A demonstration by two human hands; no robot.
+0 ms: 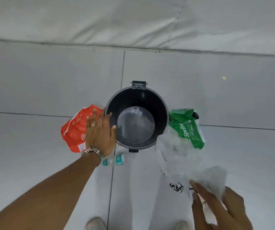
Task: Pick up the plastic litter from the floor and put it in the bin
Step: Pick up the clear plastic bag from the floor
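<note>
Clear plastic bag (211, 178): thin film, very light and limp; judged to crumple easily and slide between fingers, so bunching a good fold of it would hold better than pinching an edge
Where it is: in the right hand (219, 208), lifted off the floor (34, 83) near the lower right, just short of the bin (136, 97); a looser clear sheet trails from it toward the bin's right side
Right hand grip: fingers (199, 190) closed loosely on the bunched film, palm turned inward, motion-blurred
Left hand (100, 133): arm stretched forward, palm down, fingers spread and holding nothing, thumb near the bin's left rim, over the red Coca-Cola wrapper (73, 130)
Red Coca-Cola wrapper: flat, soft, crinkly; on the floor touching the bin's left side; best taken by its raised crumpled edge
Green Sprite wrapper (188, 128): same soft film, on the floor against the bin's right side
Small water bottle (117, 160): light, smooth, springy; lying on its side just before the bin; best grasped around the body
Bin: open, looks empty
</note>
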